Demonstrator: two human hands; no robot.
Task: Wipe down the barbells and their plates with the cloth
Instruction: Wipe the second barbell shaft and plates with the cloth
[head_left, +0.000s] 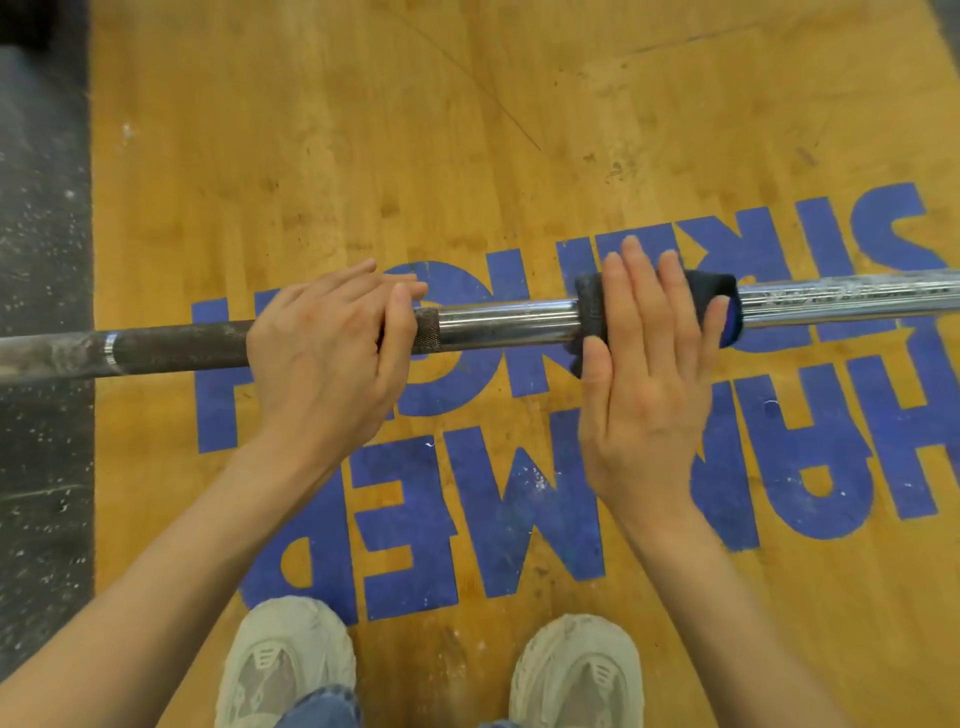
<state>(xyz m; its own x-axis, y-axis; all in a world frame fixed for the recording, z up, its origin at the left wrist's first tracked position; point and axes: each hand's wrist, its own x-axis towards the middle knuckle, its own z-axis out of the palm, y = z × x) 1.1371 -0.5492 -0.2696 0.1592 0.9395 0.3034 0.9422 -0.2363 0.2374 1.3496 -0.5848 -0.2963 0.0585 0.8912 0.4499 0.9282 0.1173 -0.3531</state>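
Left hand (327, 343) — grip curled round the barbell (498, 323). Right hand (644, 364) — fingers straight, pressing the dark cloth (589, 306) onto the bar.

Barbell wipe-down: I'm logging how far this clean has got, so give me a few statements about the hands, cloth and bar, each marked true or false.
1. The right hand presses a dark cloth against the barbell. True.
2. The left hand hangs free, touching nothing. False: its fingers curl round the bar at the edge of the knurled part.
3. The cloth is wrapped over the shiny section of the bar. True.
4. Weight plates show at both ends of the bar. False: no plates are in view.
5. The bar lies over a plain grey carpet. False: under it is a wooden platform with blue lettering.
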